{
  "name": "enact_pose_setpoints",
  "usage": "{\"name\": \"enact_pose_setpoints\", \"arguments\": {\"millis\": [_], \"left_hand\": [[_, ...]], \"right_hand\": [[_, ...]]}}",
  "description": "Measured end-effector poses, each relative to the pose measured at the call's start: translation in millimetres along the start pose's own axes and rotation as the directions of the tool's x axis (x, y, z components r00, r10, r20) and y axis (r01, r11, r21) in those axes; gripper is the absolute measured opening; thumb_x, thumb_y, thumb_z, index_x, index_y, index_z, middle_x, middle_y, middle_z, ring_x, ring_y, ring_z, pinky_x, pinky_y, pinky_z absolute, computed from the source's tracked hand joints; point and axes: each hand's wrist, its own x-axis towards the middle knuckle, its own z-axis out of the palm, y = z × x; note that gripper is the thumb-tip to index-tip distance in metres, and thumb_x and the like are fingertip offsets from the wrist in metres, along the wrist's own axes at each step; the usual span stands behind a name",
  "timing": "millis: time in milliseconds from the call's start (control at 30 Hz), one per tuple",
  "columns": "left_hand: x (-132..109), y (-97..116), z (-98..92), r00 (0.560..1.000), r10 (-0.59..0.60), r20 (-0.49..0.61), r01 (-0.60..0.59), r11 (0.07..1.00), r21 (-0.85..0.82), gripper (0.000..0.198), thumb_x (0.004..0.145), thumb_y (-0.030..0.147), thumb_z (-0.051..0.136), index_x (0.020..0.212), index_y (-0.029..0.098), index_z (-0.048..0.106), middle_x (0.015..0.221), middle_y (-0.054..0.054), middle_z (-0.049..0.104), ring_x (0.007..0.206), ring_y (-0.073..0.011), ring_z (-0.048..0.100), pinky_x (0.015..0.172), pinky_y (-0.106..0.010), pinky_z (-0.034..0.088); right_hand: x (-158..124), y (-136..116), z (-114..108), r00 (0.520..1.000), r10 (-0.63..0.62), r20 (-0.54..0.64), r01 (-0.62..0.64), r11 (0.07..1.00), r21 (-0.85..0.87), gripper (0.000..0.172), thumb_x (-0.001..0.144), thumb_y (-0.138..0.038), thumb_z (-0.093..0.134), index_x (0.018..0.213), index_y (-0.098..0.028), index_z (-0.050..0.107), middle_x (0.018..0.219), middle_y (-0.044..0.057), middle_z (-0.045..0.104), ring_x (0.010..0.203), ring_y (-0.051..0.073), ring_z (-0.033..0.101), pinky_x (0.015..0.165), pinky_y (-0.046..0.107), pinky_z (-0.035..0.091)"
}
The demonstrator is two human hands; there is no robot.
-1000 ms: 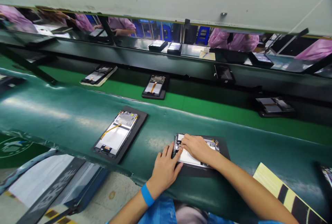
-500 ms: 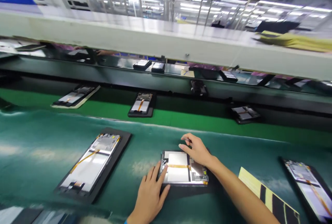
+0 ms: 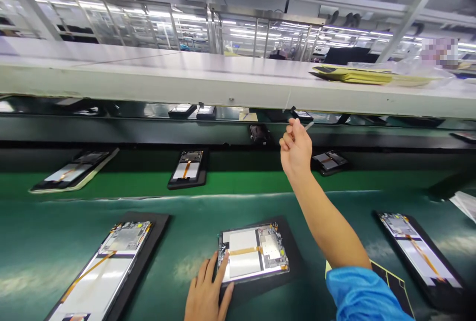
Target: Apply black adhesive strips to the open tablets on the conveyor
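Note:
An opened tablet, its white battery, orange flat cable and circuit board showing, lies on a black pad in front of me. My left hand rests at its left edge, with fingers stretched and fingertips touching the frame. Raised beyond the tablet, below the white shelf's edge, my right hand has its fingers curled in a pinch. A thin pale, see-through strip sticks out from these fingers; what it is, I cannot tell. Close to the strip, a small black piece shows at the shelf's lower edge.
Other opened tablets lie on the green bench, one at left and one at right. More stand on the bright green belt behind. A white shelf crosses above, carrying yellow sheets. A yellow-and-black sheet lies partly under my right arm.
My right hand has risen from the tablet's board end up to the shelf's edge, baring the circuit board. My left hand stays at the tablet's left edge. The view has shifted.

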Motion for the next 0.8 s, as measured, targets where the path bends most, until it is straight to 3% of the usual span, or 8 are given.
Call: {"name": "enact_pose_setpoints", "arguments": {"millis": [233,500,800], "left_hand": [[-1.3,-3.7,2.9,1.0,0.006,0.008,-0.006,1.0,-0.003,0.065,0.097,0.033,0.053,0.159,0.032,0.034,0.145,-0.008,0.06,0.12,-0.0286,0.062,0.086,-0.035,0.054],[-0.1,-2.4,0.9,1.0,0.001,-0.005,-0.001,1.0,-0.029,0.065,0.097,0.034,0.054,0.159,0.032,0.034,0.144,-0.008,0.061,0.12,-0.0286,0.062,0.087,-0.035,0.054],[1.9,0.4,-4.9,1.0,-0.03,0.008,0.031,0.995,-0.091,0.06,0.097,0.035,0.055,0.155,0.033,0.041,0.144,-0.007,0.06,0.122,-0.0285,0.061,0.087,-0.036,0.056]], "right_hand": [[9.3,-4.3,19.5,0.99,0.141,-0.023,-0.135,0.978,0.156,0.029,0.083,-0.045,0.078,0.085,-0.022,0.059,0.069,-0.01,0.045,0.044,0.003,0.023,0.039,0.019,0.024],[13.2,-7.7,22.0,0.989,0.144,-0.019,-0.136,0.961,0.24,0.029,0.082,-0.027,0.076,0.073,-0.021,0.049,0.066,-0.011,0.038,0.045,0.003,0.022,0.041,0.018,0.024],[6.5,-2.6,17.9,0.995,0.099,0.016,-0.101,0.984,0.149,0.032,0.077,-0.031,0.079,0.074,-0.021,0.049,0.066,-0.01,0.036,0.049,0.004,0.02,0.042,0.018,0.023]]}}
